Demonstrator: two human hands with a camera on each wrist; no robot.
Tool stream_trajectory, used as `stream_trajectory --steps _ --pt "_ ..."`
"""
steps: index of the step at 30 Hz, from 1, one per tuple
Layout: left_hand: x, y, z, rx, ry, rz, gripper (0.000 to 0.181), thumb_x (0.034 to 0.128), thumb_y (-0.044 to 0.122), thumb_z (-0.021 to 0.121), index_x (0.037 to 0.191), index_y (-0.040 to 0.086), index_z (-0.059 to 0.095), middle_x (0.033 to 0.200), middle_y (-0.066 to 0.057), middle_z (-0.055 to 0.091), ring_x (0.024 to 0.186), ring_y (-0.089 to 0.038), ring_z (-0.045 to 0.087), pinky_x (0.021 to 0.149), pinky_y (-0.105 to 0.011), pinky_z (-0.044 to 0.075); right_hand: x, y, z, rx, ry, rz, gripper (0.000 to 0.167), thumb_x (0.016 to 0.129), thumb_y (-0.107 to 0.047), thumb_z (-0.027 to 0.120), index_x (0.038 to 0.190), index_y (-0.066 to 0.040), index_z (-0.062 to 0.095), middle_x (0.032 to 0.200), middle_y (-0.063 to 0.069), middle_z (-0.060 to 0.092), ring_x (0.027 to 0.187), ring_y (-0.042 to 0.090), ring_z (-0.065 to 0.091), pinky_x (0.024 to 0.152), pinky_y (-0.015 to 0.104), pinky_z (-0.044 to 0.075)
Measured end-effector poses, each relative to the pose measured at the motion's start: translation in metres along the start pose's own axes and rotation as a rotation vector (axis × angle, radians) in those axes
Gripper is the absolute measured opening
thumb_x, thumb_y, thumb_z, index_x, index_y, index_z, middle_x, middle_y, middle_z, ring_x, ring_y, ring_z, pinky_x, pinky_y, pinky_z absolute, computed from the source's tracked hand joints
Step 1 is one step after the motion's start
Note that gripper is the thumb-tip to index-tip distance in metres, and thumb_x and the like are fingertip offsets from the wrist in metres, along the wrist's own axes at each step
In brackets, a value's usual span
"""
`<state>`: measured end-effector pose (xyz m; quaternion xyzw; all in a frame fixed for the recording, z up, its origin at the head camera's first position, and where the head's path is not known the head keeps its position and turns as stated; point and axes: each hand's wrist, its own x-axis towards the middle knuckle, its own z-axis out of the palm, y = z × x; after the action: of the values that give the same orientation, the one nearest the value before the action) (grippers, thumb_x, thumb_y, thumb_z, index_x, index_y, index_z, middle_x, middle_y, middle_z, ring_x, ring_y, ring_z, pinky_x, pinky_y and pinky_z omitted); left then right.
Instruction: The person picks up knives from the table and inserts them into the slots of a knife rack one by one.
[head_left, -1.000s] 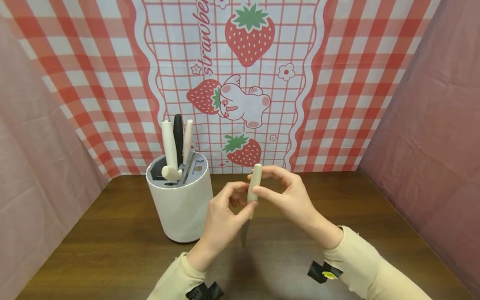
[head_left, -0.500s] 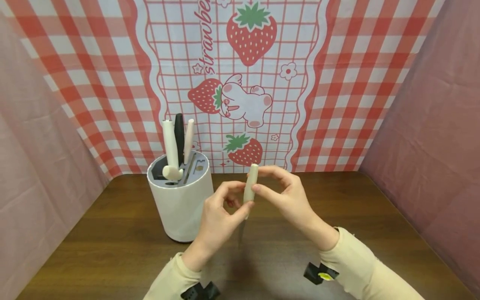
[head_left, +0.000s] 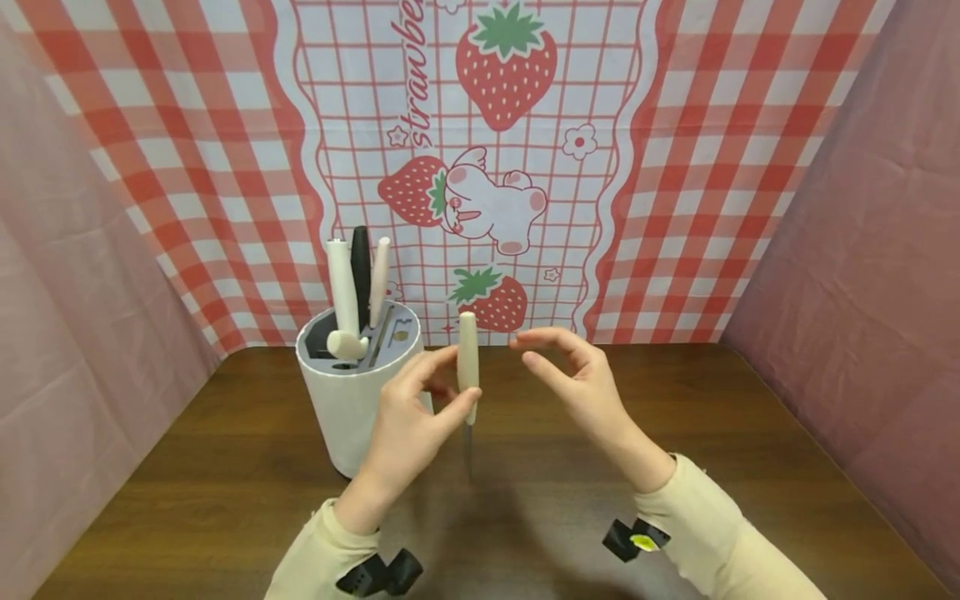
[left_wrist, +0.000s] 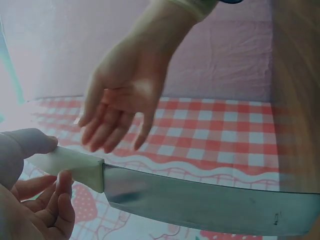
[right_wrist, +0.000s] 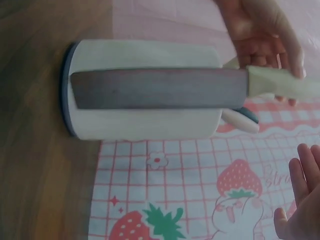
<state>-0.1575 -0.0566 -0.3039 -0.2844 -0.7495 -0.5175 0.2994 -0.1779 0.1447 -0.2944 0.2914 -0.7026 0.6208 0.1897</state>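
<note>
My left hand (head_left: 412,412) pinches the cream handle of a knife (head_left: 468,367) between thumb and fingers, the blade pointing down above the table. In the left wrist view the broad, square-ended blade (left_wrist: 210,200) shows in full. My right hand (head_left: 581,379) is apart from the knife, to its right, with fingers loosely bent and nothing in them. Behind and left of my left hand stands a white round knife block (head_left: 341,417). Out of its grey top rise a white handle (head_left: 343,287), a black handle (head_left: 361,275), a pink handle (head_left: 380,279) and a short cream handle (head_left: 345,345).
The brown wooden table (head_left: 600,517) runs under both hands. A red checked cloth (head_left: 697,208) with strawberry prints hangs behind it, and pink cloth (head_left: 840,275) closes off both sides. Slots show in the block's top, beside the handles.
My right hand has let go of the knife handle. My left hand has carried the knife leftward, toward the block, and the knife now stands more upright.
</note>
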Motion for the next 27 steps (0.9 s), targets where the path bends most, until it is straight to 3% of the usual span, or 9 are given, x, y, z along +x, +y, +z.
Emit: stream_trajectory --steps 4,9,15,27 --pt "0.003 0.002 -0.008 0.032 0.003 0.002 0.037 0.0734 0.010 0.075 0.109 0.008 0.063 0.081 -0.002 0.059 0.065 -0.009 0.054 0.061 -0.024 0.047 0.000 0.009 0.002 0.017 0.010 0.017 0.020 0.088 -0.001 0.055 0.107 0.006 0.059 0.099 -0.004 0.066 0.099 0.012 0.059 0.084 0.024 0.048" --pt "0.006 0.005 -0.018 0.055 0.032 0.020 0.038 0.0716 0.008 0.076 0.107 0.007 0.063 0.083 -0.002 0.062 0.066 -0.010 0.056 0.061 -0.025 0.046 0.001 0.019 0.004 0.010 0.015 0.043 0.021 0.089 -0.002 0.054 0.108 0.005 0.059 0.099 0.001 0.067 0.100 0.011 0.058 0.086 0.023 0.046" --pt "0.009 0.010 -0.028 0.062 0.064 0.075 0.037 0.0718 0.007 0.075 0.107 0.010 0.064 0.090 0.000 0.064 0.067 -0.009 0.058 0.062 -0.025 0.045 -0.001 0.021 0.008 -0.012 -0.024 0.064 0.025 0.090 -0.006 0.054 0.112 0.003 0.059 0.107 0.016 0.063 0.106 0.013 0.055 0.090 0.024 0.044" --pt "0.015 0.024 -0.049 0.064 0.173 0.165 0.037 0.0706 0.002 0.074 0.106 0.006 0.064 0.087 -0.004 0.063 0.072 -0.012 0.057 0.068 -0.022 0.040 -0.008 0.037 0.015 0.012 -0.030 0.106 0.026 0.094 -0.008 0.046 0.114 0.003 0.057 0.114 0.020 0.060 0.109 0.009 0.054 0.094 0.020 0.040"
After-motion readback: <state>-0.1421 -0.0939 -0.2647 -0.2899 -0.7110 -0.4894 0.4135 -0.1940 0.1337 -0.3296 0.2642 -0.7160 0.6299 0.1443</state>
